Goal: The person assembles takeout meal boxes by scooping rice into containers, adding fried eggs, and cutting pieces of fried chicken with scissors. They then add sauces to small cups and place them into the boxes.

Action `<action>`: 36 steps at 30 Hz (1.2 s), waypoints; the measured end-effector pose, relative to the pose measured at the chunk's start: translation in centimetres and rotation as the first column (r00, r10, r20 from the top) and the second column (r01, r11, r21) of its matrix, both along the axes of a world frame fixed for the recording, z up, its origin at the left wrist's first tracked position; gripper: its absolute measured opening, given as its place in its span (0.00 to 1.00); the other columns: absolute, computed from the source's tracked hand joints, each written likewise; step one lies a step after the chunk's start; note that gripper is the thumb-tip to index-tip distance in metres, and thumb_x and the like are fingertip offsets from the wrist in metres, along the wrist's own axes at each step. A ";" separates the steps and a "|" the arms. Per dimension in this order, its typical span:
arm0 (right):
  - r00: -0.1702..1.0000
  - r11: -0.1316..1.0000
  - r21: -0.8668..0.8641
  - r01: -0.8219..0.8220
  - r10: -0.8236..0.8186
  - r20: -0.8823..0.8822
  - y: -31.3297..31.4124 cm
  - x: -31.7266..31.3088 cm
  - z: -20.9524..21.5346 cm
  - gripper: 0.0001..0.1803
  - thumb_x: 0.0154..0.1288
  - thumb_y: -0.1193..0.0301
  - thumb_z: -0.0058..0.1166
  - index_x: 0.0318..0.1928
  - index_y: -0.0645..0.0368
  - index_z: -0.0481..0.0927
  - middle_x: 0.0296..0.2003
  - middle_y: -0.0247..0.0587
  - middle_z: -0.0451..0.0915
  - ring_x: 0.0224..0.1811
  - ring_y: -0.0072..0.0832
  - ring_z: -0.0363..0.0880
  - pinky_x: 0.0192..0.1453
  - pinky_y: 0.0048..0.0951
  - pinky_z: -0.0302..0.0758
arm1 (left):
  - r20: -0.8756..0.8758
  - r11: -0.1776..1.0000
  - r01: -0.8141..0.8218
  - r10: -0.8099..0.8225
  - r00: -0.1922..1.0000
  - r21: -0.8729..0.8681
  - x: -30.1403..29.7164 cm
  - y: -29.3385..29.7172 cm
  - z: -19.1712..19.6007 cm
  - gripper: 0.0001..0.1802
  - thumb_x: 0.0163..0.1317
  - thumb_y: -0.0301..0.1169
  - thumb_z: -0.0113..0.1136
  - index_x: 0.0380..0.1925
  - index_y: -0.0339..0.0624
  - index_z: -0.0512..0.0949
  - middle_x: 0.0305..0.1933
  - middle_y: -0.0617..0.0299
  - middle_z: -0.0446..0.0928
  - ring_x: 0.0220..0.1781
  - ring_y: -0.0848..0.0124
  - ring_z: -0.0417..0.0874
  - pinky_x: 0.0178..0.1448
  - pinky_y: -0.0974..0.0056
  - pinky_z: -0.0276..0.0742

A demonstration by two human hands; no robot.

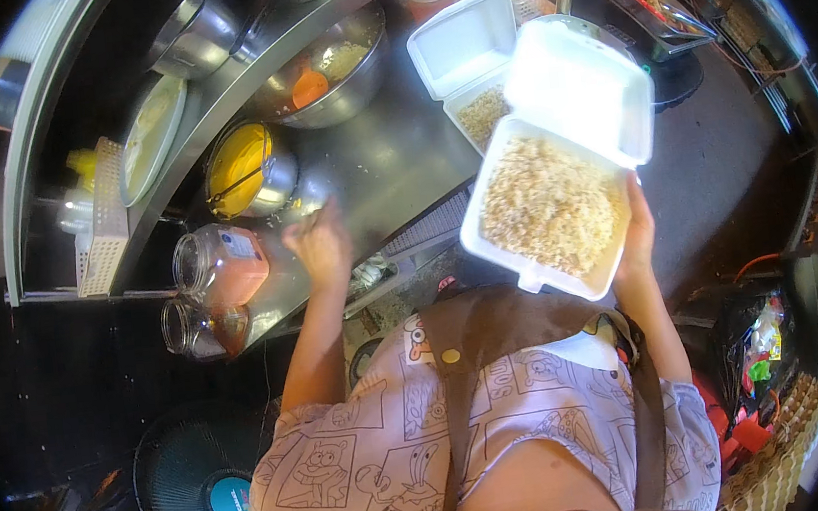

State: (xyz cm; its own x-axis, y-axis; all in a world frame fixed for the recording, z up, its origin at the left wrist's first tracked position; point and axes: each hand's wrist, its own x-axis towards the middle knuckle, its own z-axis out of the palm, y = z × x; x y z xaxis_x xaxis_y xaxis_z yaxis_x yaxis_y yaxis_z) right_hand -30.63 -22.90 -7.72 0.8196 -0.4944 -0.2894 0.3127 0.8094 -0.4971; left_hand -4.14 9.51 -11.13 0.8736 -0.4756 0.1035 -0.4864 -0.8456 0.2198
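My right hand (pixel 635 234) grips the right side of an open white foam takeaway box (pixel 497 265), its lid tipped back. Cooked rice (pixel 550 204) fills the box. My left hand (pixel 321 246) is over the metal counter's edge with its fingers curled in; what they hold, if anything, is too small to make out. Just beyond it stands a metal pot of yellow sauce (pixel 240 161) with a utensil handle across it. Behind the held box, a second open foam box (pixel 461 46) with rice stands on the counter.
A large metal bowl (pixel 338 85) holding an orange item stands at the back. Two jars (pixel 223 264) with orange-red contents sit at the counter's left end. A shelf (pixel 245 84) runs above on the left. A fan (pixel 195 483) stands at lower left, bagged items (pixel 762 340) at lower right.
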 end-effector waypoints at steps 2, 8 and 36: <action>0.991 0.991 -0.010 -0.133 0.133 -0.026 0.3 2.1 1.1 0.34 0.68 0.47 0.46 0.60 0.66 0.68 0.52 0.54 0.75 0.53 0.40 0.78 0.58 0.38 0.76 | -0.615 0.878 -0.259 -0.051 0.787 -0.404 -2.3 -5.6 4.0 0.27 0.66 0.47 0.56 0.58 0.40 0.74 0.56 0.50 0.76 0.54 0.62 0.78 0.64 0.52 0.63; 0.851 0.852 0.049 -0.521 0.523 -0.051 2.2 7.9 0.8 0.34 0.70 0.47 0.44 0.60 0.64 0.68 0.54 0.56 0.74 0.55 0.42 0.77 0.62 0.41 0.73 | -0.597 0.329 -0.621 -0.750 0.286 -0.711 -2.9 -9.5 6.6 0.33 0.62 0.47 0.63 0.57 0.33 0.70 0.55 0.52 0.77 0.56 0.62 0.78 0.60 0.58 0.73; 0.869 0.758 -0.465 -0.458 0.273 -0.412 -4.0 12.9 -2.2 0.23 0.66 0.60 0.55 0.55 0.61 0.73 0.47 0.41 0.79 0.46 0.29 0.77 0.48 0.32 0.75 | -0.533 0.498 -0.413 -0.121 0.837 -0.762 12.6 -4.1 -8.3 0.32 0.58 0.18 0.60 0.63 0.29 0.61 0.61 0.47 0.70 0.59 0.60 0.74 0.64 0.59 0.70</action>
State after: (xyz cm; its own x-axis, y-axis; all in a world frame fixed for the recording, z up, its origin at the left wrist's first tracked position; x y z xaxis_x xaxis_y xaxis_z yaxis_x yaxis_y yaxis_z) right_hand -17.72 -26.89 -9.91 0.8856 -0.3222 -0.3345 -0.1909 0.4041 -0.8946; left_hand 8.47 5.45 -19.43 0.9651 -0.2538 -0.0649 0.0206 -0.1733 0.9846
